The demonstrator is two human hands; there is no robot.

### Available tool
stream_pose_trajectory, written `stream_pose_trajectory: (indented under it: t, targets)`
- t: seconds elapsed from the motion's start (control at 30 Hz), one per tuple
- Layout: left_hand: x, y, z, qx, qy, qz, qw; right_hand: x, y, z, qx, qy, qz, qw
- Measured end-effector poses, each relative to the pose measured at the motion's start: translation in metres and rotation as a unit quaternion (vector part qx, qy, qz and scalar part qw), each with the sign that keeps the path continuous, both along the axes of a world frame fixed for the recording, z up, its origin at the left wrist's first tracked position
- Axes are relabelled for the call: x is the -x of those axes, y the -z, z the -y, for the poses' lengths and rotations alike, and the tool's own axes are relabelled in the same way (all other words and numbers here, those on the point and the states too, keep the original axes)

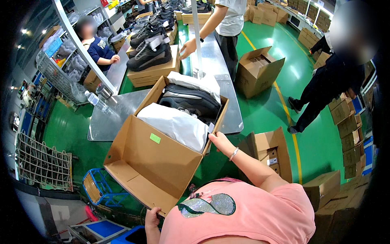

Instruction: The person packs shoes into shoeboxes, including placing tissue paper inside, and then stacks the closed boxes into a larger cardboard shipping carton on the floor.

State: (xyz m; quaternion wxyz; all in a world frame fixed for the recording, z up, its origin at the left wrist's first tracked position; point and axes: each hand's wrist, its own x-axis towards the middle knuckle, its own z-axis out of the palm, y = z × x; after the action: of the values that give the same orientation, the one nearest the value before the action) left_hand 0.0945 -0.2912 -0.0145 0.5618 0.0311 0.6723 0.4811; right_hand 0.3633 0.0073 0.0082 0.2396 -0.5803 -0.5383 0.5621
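A brown cardboard shoebox stands tilted with its lid folded open toward me, at the near end of the metal table. Inside lies a black shoe with white wrapping paper on both sides of it. The hinged lid bears a small green sticker. My left hand grips the lid's near edge, low in the view. With a bracelet on its wrist, my right hand holds the box's right near corner, close to a small white tag.
A metal table carries a clear water bottle, a metal cup and black shoes on a closed box. Co-workers stand across the table and at right. Open cartons stand on the green floor; a blue-framed stool is at left.
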Motion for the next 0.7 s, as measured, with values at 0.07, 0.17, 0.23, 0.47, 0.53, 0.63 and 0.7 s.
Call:
stream_pose_trajectory:
  t: [0.07, 0.17, 0.23, 0.47, 0.53, 0.63, 0.7]
  targets:
    - [-0.012, 0.002, -0.003, 0.021, 0.022, -0.026, 0.999, 0.002, 0.013, -0.013, 0.005, -0.002, 0.005, 1.000]
    - [-0.030, 0.009, -0.002, -0.035, 0.120, -0.136, 0.983, 0.006, 0.021, -0.035, -0.001, -0.021, -0.003, 1.000]
    - [-0.045, 0.008, -0.005, -0.067, 0.186, -0.242, 0.950, 0.013, 0.027, -0.051, -0.002, -0.023, -0.028, 0.999]
    - [-0.055, 0.010, -0.024, -0.017, 0.156, -0.288, 0.945, 0.041, 0.033, -0.082, -0.028, -0.041, -0.001, 0.999]
    - [-0.054, 0.007, -0.031, -0.058, 0.258, -0.422, 0.867, 0.042, 0.023, -0.085, -0.029, -0.046, -0.029, 0.998]
    - [-0.055, 0.010, -0.040, -0.116, 0.130, -0.232, 0.957, 0.042, 0.034, -0.086, -0.019, -0.044, -0.088, 0.995]
    - [-0.059, 0.009, -0.049, -0.119, 0.033, -0.109, 0.986, 0.041, 0.033, -0.077, -0.022, -0.055, -0.095, 0.994]
